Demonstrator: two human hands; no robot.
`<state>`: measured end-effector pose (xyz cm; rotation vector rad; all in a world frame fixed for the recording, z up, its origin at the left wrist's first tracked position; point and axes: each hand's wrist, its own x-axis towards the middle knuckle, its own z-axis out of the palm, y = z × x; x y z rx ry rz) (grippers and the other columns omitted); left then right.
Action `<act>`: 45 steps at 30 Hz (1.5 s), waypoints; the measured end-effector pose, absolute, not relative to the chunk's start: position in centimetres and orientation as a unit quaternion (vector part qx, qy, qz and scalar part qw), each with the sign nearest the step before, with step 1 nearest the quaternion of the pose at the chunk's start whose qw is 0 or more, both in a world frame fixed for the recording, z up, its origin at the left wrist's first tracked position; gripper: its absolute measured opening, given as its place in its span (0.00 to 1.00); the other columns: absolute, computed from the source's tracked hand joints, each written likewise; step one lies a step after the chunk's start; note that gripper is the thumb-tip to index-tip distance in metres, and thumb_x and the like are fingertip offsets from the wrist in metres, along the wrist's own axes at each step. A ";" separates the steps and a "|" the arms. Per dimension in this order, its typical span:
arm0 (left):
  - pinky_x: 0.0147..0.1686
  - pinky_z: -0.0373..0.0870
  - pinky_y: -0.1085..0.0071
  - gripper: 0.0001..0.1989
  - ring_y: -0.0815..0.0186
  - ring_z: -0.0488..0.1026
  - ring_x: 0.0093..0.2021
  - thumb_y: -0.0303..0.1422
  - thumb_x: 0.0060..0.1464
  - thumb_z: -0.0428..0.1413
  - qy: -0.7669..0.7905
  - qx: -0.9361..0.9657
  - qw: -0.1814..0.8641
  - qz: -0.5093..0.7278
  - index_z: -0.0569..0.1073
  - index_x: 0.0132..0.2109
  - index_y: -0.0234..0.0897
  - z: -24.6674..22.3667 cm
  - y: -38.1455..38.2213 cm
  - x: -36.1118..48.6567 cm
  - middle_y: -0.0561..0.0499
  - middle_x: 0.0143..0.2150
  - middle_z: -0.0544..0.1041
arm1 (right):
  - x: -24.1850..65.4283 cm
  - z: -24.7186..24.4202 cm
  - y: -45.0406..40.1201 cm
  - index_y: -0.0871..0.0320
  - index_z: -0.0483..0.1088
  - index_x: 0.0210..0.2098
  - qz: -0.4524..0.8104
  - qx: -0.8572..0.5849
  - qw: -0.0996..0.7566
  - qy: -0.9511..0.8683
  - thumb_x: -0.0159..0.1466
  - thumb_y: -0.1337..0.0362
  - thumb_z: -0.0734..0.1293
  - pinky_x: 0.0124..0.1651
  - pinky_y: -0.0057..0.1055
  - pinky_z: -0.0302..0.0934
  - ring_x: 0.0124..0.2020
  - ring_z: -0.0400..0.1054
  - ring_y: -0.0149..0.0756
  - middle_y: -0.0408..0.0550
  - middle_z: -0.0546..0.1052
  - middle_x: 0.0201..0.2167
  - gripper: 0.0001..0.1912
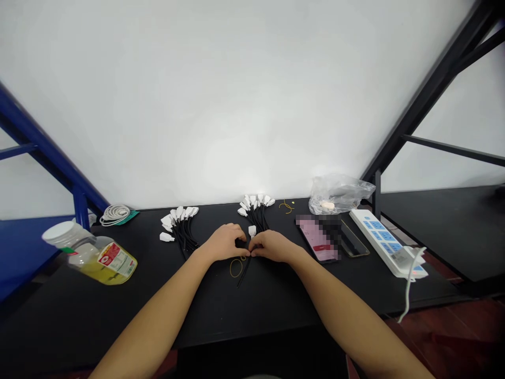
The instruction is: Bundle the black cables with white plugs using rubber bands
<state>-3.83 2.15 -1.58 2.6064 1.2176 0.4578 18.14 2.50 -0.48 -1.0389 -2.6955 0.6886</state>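
My left hand (224,242) and my right hand (272,246) meet at the middle of the black table (221,310), their fingers closed around a black cable (243,272). Its white plug (252,230) stands up above my fingers, and its tail runs down toward me. A thin yellow rubber band (235,267) lies just below my left hand. Behind my hands, a bundle of white-plugged black cables (254,210) fans out. Another such bundle (179,229) lies to the left of my left hand.
Small yellow rubber bands (286,207) and a plastic bag (339,193) lie at the back right. Two phones (317,239) and a white power strip (384,242) are on the right. A coiled white cable (115,215) and a tilted jar of yellow liquid (98,257) are on the left.
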 end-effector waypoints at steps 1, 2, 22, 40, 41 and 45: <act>0.44 0.66 0.64 0.19 0.59 0.73 0.42 0.50 0.48 0.66 0.422 0.886 0.115 0.153 0.79 0.40 0.42 -1.5 2.2 -3.9 0.49 0.40 0.78 | 18.2 -0.5 2.5 0.51 0.80 0.40 0.237 -0.341 0.079 -0.906 0.62 0.67 0.70 0.37 0.26 0.55 0.36 0.73 0.34 0.42 0.82 0.36 0.09; 0.44 0.66 0.64 0.22 0.59 0.74 0.42 0.53 0.46 0.66 0.425 0.885 0.116 0.152 0.79 0.41 0.42 -1.5 2.2 -4.0 0.50 0.40 0.78 | 18.1 -0.4 2.4 0.51 0.80 0.40 0.240 -0.335 0.071 -0.908 0.62 0.67 0.70 0.37 0.26 0.55 0.36 0.73 0.34 0.42 0.82 0.36 0.09; 0.45 0.70 0.67 0.13 0.64 0.73 0.40 0.29 0.56 0.57 0.371 0.850 0.181 0.328 0.75 0.49 0.38 -1.4 1.7 -4.1 0.47 0.44 0.77 | 17.4 -0.7 1.9 0.55 0.61 0.40 0.451 -0.329 0.370 -0.743 0.73 0.54 0.56 0.31 0.26 0.58 0.25 0.62 0.29 0.37 0.65 0.25 0.11; 0.39 0.70 0.67 0.18 0.64 0.77 0.36 0.31 0.64 0.48 0.475 0.777 0.174 0.375 0.60 0.60 0.41 -3.0 2.8 -4.8 0.49 0.44 0.80 | 20.5 -1.0 5.6 0.56 0.73 0.40 0.175 -0.576 0.280 -0.748 0.63 0.58 0.69 0.39 0.30 0.57 0.38 0.70 0.36 0.47 0.79 0.38 0.09; 0.40 0.70 0.67 0.22 0.64 0.77 0.36 0.31 0.64 0.47 0.477 0.776 0.173 0.375 0.57 0.63 0.40 -3.0 2.8 -4.8 0.49 0.44 0.80 | 20.6 -1.1 5.8 0.56 0.74 0.40 0.175 -0.588 0.249 -0.749 0.62 0.56 0.70 0.38 0.29 0.57 0.38 0.71 0.36 0.47 0.79 0.39 0.11; 0.43 0.71 0.66 0.29 0.62 0.79 0.40 0.31 0.64 0.48 0.480 0.779 0.166 0.367 0.50 0.69 0.40 -2.7 2.5 -4.7 0.49 0.43 0.80 | 20.3 -1.5 5.7 0.55 0.75 0.39 0.181 -0.612 0.164 -0.752 0.59 0.52 0.72 0.33 0.28 0.53 0.36 0.71 0.36 0.46 0.79 0.36 0.15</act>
